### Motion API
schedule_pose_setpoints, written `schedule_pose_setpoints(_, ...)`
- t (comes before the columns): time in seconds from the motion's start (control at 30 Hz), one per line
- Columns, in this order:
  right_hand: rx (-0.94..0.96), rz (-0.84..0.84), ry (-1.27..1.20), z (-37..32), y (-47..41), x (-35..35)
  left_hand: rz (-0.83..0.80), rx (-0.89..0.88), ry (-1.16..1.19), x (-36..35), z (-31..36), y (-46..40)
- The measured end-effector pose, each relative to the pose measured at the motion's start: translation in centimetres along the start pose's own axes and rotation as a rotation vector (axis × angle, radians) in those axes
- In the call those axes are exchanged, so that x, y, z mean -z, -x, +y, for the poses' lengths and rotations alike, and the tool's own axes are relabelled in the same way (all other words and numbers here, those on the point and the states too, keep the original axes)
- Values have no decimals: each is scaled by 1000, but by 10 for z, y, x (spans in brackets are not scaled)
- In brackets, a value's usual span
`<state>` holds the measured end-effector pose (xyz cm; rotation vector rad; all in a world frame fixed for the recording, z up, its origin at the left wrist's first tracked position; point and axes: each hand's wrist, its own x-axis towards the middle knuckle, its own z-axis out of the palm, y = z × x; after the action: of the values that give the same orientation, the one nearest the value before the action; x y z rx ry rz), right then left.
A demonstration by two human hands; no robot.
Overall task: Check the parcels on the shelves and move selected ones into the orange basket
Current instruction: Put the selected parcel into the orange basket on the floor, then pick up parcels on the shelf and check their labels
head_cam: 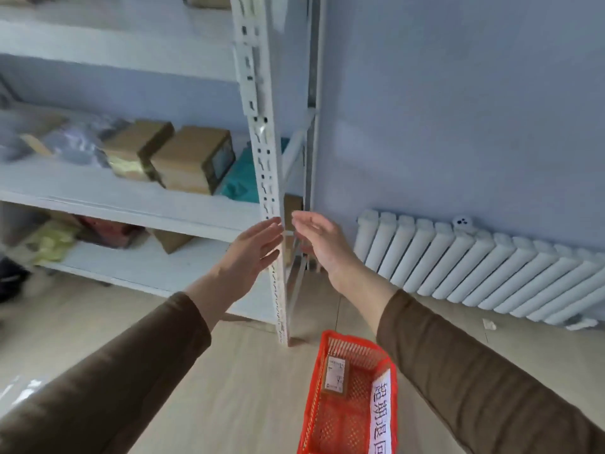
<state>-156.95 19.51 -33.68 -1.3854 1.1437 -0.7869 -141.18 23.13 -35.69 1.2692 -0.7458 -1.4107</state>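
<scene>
The orange basket [327,417] stands on the floor at the bottom centre, with a white label on its right rim and one small brown parcel [335,376] inside. On the white shelf unit [131,204] the middle shelf carries two brown boxes [193,158], a teal bag [240,181] and grey plastic bags [75,142]. The lower shelf has a yellow bag [54,240], a red packet [108,229] and a brown box [170,240]. My left hand [252,253] and my right hand [317,240] are raised in front of the shelf post [265,152], fingers apart, holding nothing.
A white radiator [474,267] runs along the blue wall on the right, with scraps of paper [489,324] on the wooden floor below it. The top shelf holds another box [209,0] at the frame's edge. A dark object [9,280] lies at the far left.
</scene>
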Motion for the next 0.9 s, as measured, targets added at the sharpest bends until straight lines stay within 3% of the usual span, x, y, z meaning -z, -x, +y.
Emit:
schedule_pose_setpoints(0.27,316,-64,54,-154,0,-111,4,-272,-34,106,163,56)
schedule_pose_setpoints(0.5,499,88,158,-258,-12,-211,-142,-410,-136,203,271,63)
schedule_pose_setpoints(0.7,487,222,145,-303,-34,-230,-241,-444,-198,225,333,42)
schedule_pose_setpoints(0.9,469,383,95,-325,-75,-207,-291,-475,-244,213,376,-14)
